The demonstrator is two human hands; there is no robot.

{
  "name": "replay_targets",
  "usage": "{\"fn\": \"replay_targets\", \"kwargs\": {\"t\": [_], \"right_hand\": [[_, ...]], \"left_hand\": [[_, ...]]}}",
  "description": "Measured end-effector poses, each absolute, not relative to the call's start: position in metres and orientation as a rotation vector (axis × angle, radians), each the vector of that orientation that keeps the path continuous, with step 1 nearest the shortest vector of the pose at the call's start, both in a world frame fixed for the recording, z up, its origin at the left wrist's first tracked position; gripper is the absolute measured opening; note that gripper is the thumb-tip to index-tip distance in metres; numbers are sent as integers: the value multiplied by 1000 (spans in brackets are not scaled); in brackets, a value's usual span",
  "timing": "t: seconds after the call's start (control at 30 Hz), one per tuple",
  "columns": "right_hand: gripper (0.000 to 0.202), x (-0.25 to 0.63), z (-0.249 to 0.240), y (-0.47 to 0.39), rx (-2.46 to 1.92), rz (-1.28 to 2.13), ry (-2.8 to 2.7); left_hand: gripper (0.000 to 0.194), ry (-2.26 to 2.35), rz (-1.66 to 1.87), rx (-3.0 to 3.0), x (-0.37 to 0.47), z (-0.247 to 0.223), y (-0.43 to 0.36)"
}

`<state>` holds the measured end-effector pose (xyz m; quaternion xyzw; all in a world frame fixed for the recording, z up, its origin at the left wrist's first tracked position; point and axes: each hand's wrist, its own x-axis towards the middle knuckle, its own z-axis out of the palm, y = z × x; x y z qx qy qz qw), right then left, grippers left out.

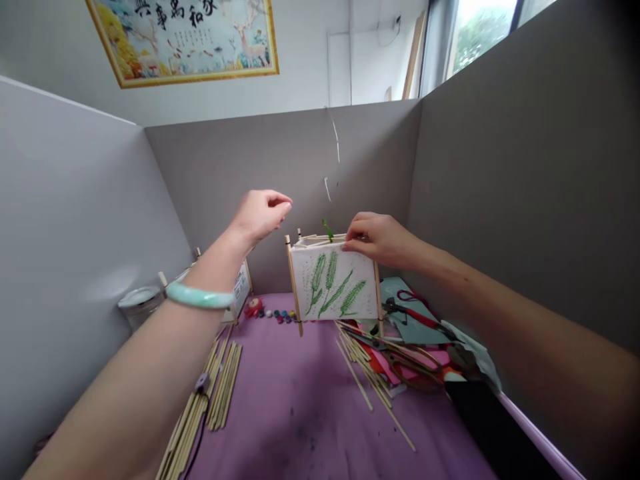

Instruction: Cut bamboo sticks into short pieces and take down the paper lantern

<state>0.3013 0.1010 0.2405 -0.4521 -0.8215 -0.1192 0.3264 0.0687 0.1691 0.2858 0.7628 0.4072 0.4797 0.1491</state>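
Note:
A white fabric lantern (333,283) with green leaf sprigs drawn on its front and a frame of wooden sticks hangs or is held above the purple table. My right hand (377,237) pinches its top edge near the right side. To the upper left of the lantern, my left hand (263,215) is raised with thumb and fingers pressed together; whatever it may hold is too small to make out. A green piece (327,230) sticks up from the lantern's open top. Thin white strands (335,133) show against the grey panel above.
Bundles of wooden sticks (225,387) lie at left, behind them a second lantern (241,290) and a jar (141,303). Small coloured beads (280,316) sit at the back. Scissors (415,367), red-handled pliers (420,317) and loose sticks lie right. Grey panels enclose the purple table (300,413).

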Motion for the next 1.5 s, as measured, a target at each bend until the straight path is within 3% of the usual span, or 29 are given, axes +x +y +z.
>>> {"fn": "replay_targets", "kwargs": {"t": [0.23, 0.37, 0.5, 0.6, 0.9, 1.03, 1.2, 1.33, 1.5], "right_hand": [[16, 252, 162, 81, -846, -341, -2130], [14, 227, 110, 73, -803, -317, -2139], [13, 220, 99, 56, -912, -224, -2091], [42, 227, 107, 43, -1021, -175, -2031], [73, 237, 49, 48, -1330, 368, -1576], [62, 234, 33, 59, -1400, 436, -1538], [12, 230, 26, 71, -1478, 311, -1678], [16, 218, 29, 61, -1333, 165, -1696], [15, 192, 34, 37, -1196, 188, -1842]], "left_hand": [[39, 1353, 1613, 1873, 8, 184, 116], [48, 1281, 1560, 1492, -3, 126, 93], [45, 1378, 1547, 1331, -8, 87, 65], [51, 1338, 1605, 1322, -13, 75, 49], [50, 1441, 1267, 1582, -20, 49, 49], [48, 1480, 1095, 1766, -19, 36, 57], [31, 1622, 1001, 1926, -11, 32, 68], [16, 1744, 1077, 1915, -20, 32, 67], [21, 1945, 1181, 1804, -60, 26, 53]]}}
